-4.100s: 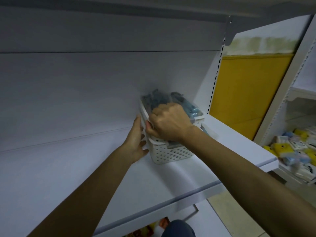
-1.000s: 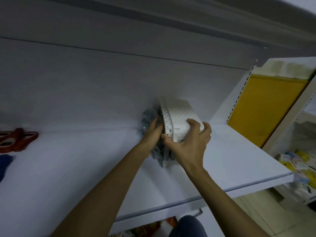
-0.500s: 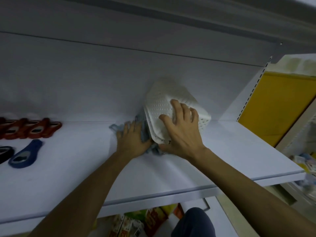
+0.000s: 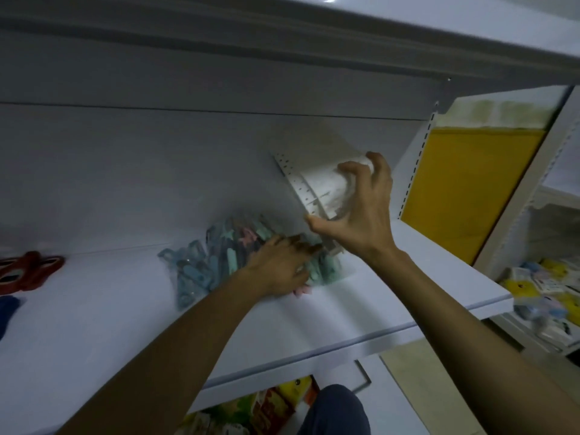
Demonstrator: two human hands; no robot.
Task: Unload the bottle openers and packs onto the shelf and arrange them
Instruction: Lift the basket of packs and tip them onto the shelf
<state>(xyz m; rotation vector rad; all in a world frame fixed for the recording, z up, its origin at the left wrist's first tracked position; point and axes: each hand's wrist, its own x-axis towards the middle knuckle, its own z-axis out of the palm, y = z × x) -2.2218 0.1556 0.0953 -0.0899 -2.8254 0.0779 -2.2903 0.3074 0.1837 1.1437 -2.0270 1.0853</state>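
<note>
A heap of clear packs [image 4: 216, 259] with teal, blue and pink pieces inside lies on the white shelf [image 4: 282, 324] near its back wall. My left hand [image 4: 279, 265] rests flat on the right side of the heap, fingers spread. My right hand [image 4: 357, 211] grips the white perforated basket [image 4: 314, 183], which is lifted off the shelf and tipped on its side above the heap's right end. The basket is blurred and its inside is hidden. Red bottle openers [image 4: 28, 271] lie at the far left of the shelf, with a blue opener [image 4: 8, 312] in front of them.
An upper shelf [image 4: 408, 26] overhangs the work area. A yellow panel [image 4: 464, 189] stands to the right beyond the slotted upright. Small yellow and pastel goods [image 4: 552, 290] fill a lower shelf at the right. Colourful packets [image 4: 257, 409] show below the shelf's front edge.
The basket was tipped over and then lifted up and to the right by my right hand, leaving the packs spilled on the shelf. My left hand stays on the packs.
</note>
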